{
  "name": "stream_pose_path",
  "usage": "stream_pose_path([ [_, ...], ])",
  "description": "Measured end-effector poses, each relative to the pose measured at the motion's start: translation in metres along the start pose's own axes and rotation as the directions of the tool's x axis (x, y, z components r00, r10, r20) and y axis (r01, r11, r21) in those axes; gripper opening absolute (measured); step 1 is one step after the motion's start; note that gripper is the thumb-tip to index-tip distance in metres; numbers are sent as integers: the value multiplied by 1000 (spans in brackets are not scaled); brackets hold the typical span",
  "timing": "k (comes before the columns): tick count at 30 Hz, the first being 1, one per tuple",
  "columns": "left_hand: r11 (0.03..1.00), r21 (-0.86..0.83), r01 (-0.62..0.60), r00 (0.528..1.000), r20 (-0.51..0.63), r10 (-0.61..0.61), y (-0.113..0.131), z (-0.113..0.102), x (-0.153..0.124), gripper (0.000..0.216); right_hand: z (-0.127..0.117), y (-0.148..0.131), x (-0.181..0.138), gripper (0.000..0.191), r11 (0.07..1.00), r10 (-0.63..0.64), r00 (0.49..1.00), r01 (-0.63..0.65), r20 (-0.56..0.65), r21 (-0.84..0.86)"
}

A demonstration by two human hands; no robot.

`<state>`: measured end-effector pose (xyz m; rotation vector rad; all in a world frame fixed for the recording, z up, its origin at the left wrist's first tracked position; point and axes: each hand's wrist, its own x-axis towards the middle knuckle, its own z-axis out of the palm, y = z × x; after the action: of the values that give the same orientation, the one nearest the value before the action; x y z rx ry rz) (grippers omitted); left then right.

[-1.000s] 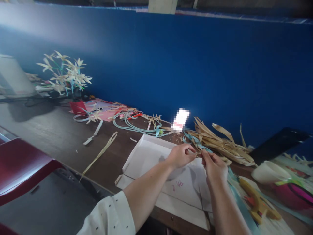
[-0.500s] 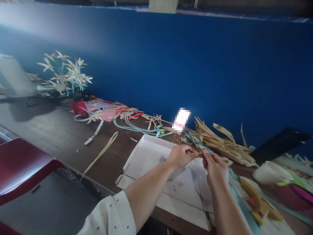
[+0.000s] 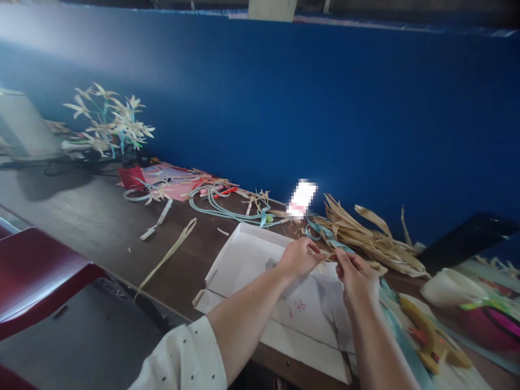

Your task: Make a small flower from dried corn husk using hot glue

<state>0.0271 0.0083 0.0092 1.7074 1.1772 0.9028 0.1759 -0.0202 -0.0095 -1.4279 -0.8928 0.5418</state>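
Note:
Above the far right part of a white cardboard box lid (image 3: 239,254), my two hands meet at a thin strip of dried husk (image 3: 327,256). My left hand (image 3: 300,258) pinches it from the left, its fingertips partly hidden behind the hand. From the right, the thumb and forefinger of my right hand (image 3: 358,273) are closed on the same small strip. Its exact shape is too small to make out. Just beyond my hands lies a pile of dried husks (image 3: 365,238), with light-blue ribbon (image 3: 325,234) beside it.
A yellow glue gun (image 3: 433,336) and a white cup (image 3: 450,287) lie at the right. Behind the lid are a lit phone (image 3: 301,199) and a coiled pale cord (image 3: 215,208). Husk flowers in a red pot (image 3: 131,177) stand far left. A red chair (image 3: 36,271) is near the table edge.
Both hands stay in nearly the same place. My right fingertips have shifted slightly left along the strip.

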Motion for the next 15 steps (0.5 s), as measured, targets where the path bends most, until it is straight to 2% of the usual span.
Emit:
stream_pose_path([
  [4,1000,-24,3,998,70,-1,-1,-1,1,38,1,1,0,43,999,21,1000,-20,-5,40],
  [7,999,5,-39,998,45,38,-1,-1,0,35,1,0,0,43,999,9,1000,-9,-3,43],
  [15,998,27,-52,999,11,51,-2,2,1,28,1,2,1,41,999,5,1000,-6,8,43],
])
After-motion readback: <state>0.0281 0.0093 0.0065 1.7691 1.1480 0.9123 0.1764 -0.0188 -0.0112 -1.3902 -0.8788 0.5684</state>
